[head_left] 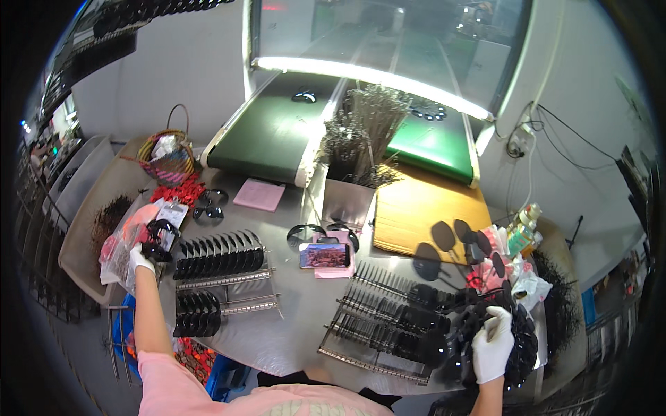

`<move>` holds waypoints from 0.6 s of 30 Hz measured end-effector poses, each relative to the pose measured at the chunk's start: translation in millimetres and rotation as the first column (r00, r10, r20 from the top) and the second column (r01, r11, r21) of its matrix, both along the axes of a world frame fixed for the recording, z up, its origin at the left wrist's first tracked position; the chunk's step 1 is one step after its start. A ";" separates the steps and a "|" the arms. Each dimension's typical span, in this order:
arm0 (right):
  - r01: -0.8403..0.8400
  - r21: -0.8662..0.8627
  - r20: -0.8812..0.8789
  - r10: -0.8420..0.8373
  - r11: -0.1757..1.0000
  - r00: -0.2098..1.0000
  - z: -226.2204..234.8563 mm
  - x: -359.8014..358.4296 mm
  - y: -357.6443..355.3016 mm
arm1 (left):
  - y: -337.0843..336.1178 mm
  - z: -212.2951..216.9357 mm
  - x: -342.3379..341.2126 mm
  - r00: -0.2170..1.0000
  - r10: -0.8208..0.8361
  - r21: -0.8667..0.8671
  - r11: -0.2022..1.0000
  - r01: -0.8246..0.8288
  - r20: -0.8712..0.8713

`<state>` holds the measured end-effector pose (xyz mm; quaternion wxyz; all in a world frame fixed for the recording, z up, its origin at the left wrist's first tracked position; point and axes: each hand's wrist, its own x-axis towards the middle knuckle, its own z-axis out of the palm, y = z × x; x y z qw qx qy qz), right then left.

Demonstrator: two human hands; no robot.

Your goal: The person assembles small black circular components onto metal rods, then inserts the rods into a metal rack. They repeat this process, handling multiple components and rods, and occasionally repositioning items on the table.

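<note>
My L grip (141, 258), mid-left of frame, was at blk sunglasses (162, 236); R grip (494, 346), lower right, by blk eyewear pile (525, 351). Couldn't tell how open, or what either held.

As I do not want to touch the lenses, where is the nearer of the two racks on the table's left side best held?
The rack is probably best gripped by the bare right part of its metal bar, coming from the right: the black lenses stand bunched at its left end, and the bar runs on past them.
</note>
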<state>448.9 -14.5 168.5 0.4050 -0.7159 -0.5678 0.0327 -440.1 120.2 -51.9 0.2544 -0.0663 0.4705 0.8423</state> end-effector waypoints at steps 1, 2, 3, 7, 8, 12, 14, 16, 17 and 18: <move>-0.048 0.047 0.039 0.046 0.998 0.998 0.7 -10.9 -6.8 | -0.3 22.5 44.5 0.974 0.019 -0.018 1.000 -0.024 -0.224; -0.045 0.053 0.065 0.041 0.998 0.997 0.9 -22.0 -12.7 | -2.4 49.4 93.7 0.918 0.137 -0.073 0.982 -0.176 -0.373; -0.103 0.039 0.078 0.100 0.994 0.992 1.8 -32.9 -18.8 | -6.7 69.8 156.0 0.782 -0.035 -0.104 0.994 -0.038 -0.622; -0.245 0.086 0.023 0.243 0.966 0.970 -7.6 -90.4 -23.3 | -50.9 139.8 414.4 -0.437 -0.477 -0.628 0.707 0.324 -0.762; -0.276 0.091 -0.019 0.278 0.957 0.960 -9.8 -103.0 -23.7 | -63.8 147.4 480.9 -0.230 -0.506 -0.524 0.574 0.629 -0.831; -0.485 0.121 0.183 0.461 0.866 0.869 -7.5 -128.5 -31.3 | -86.8 171.3 603.6 -0.016 -0.489 -0.013 -0.010 1.000 -0.872; -0.564 0.110 0.206 0.537 0.818 0.818 0.4 -122.7 -33.3 | -90.1 171.9 624.5 0.039 -0.611 0.069 -0.026 0.997 -0.791; -0.535 0.096 0.265 0.496 0.840 0.827 14.6 -97.5 -33.6 | -91.1 171.5 629.5 -0.055 -0.511 0.001 -0.109 0.994 -0.858; -0.512 0.152 0.244 0.470 0.846 0.848 16.9 -92.3 -31.2 | -91.2 171.7 633.1 -0.066 -0.625 0.100 -0.226 0.969 -0.778; -0.479 0.221 0.219 0.435 0.850 0.873 17.9 -86.4 -32.2 | -93.6 172.6 632.4 -0.089 -0.703 0.186 -0.305 0.934 -0.705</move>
